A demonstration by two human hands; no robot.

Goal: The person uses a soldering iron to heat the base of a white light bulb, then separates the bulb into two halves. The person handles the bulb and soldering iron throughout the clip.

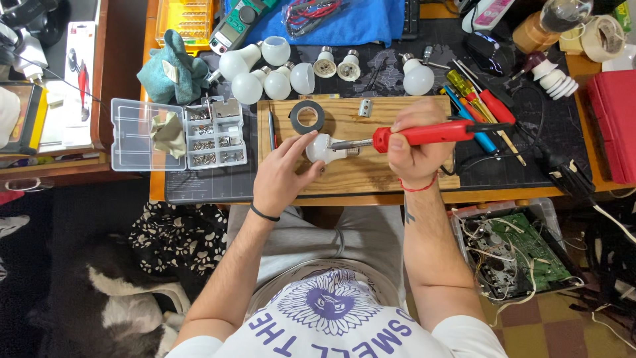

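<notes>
two hands, one bulb: iron at the base

two hands work over a wooden board (371, 176) that lies on a dark cutting mat (517, 172). the left hand (286, 174) is curled loosely around a white bulb (320, 150) that lies on its side on the board, fingers resting on the globe and pinning it down. the right hand (412, 149) is clenched around the red handle of a soldering iron (424, 134); the metal tip points toward the left hand and sits at the bulb's metal base, though whether it touches cannot be told at this size.

step in hand, as judged: heat is being brought to the contact end of the bulb while the other hand steadies it. the next move appears to call for a still left-hand grip so the round globe does not roll, and for keeping the fingertips clear of the hot shaft, which passes just beside them. the iron's cord trails off to the right across the mat and could drag on the handle.

surroundings: a roll of black tape (307, 117) and a small metal bracket (365, 107) lie on the board above the bulb. beyond the board stand several more white bulbs (255, 76) and loose bulb bases. screwdrivers (477, 106) lie to the right, a clear parts box (179, 132) of small hardware stands open to the left, and a green circuit board (520, 248) sits in a tray below the table edge.
</notes>
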